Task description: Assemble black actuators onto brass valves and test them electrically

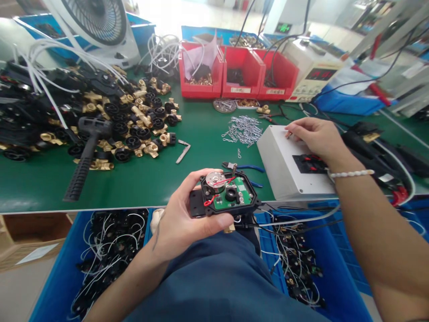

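Observation:
My left hand (pixel 191 214) is wrapped round an open black plastic housing (pixel 197 203), held just past the table's front edge. Inside it show a green circuit board (pixel 246 185), a round silver motor (pixel 215 180) and red wires. My right hand (pixel 317 136) rests over a light grey box (pixel 281 165), thumb and forefinger pinched at a small copper-coloured piece (pixel 288 133) on its top; the fingers partly cover it. Beneath that wrist is a black panel with red terminals (pixel 306 163). Blue-handled cutters (pixel 248 168) lie behind the housing.
Metal clips (pixel 244 129) are heaped on the green table (pixel 201 134). A black mallet (pixel 87 152) and brass fittings (pixel 144 116) lie at left, below a fan (pixel 100 20). Red bins (pixel 203 89) and a power supply (pixel 311 76) stand behind. Blue crates (pixel 56 268) sit below.

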The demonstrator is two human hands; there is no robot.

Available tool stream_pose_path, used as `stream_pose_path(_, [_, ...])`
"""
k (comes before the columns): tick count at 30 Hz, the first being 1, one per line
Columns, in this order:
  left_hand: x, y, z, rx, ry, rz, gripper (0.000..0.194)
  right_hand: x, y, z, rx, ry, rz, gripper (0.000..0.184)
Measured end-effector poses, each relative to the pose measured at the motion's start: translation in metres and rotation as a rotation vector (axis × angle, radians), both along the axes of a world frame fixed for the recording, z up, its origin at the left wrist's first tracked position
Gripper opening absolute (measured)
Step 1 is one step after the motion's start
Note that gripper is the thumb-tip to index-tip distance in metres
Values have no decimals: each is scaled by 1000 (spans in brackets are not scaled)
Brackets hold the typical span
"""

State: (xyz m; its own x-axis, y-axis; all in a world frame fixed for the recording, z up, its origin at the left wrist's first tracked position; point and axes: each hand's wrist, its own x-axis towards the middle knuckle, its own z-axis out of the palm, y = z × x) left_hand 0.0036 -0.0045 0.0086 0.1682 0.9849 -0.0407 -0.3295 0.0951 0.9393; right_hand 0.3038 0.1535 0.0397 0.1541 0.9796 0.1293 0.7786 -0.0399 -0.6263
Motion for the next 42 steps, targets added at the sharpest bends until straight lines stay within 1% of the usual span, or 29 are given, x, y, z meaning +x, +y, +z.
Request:
stream_pose_path(4, [-3, 2, -5, 77, 21, -24, 56, 0, 1, 0, 8, 6, -5, 13])
stream_pose_path(8, [-4, 1, -5, 119, 13, -28, 56, -1, -1, 1, 4, 11, 1, 14])
stream_pose_path(16, [-3, 0, -1, 136, 25, -33, 60, 0, 0, 0, 3, 20, 5, 13])
stream_pose_path(19, [-4, -1, 0, 125, 41, -35, 61, 1, -1, 0, 6, 17, 19, 16])
stream_pose_path(22, [-3, -2, -1, 99, 30, -35, 63, 2, -1, -1, 13, 23, 31, 18])
stream_pose_path(24, [-1, 0, -2, 49, -12, -4, 54, 4, 0, -2, 19, 33, 33, 17])
stream_pose_path(26, [2, 3, -3, -51, -91, 11, 48, 5, 3, -5, 23, 48, 25, 13])
stream_pose_path(28, [4, 6, -4, -163, -179, -8, 53, 6, 7, -7, 26, 61, 10, 10])
stream_pose_path(30, [4, 9, -5, -226, -244, -22, 53, 8, 9, -9, 26, 68, 2, 10])
stream_pose_path(33, [4, 12, -7, -234, -286, -6, 49, 9, 10, -9, 32, 67, 0, 10])
stream_pose_path(42, [4, 9, -7, -229, -295, -13, 50, 9, 8, -7, 43, 69, 3, 10])
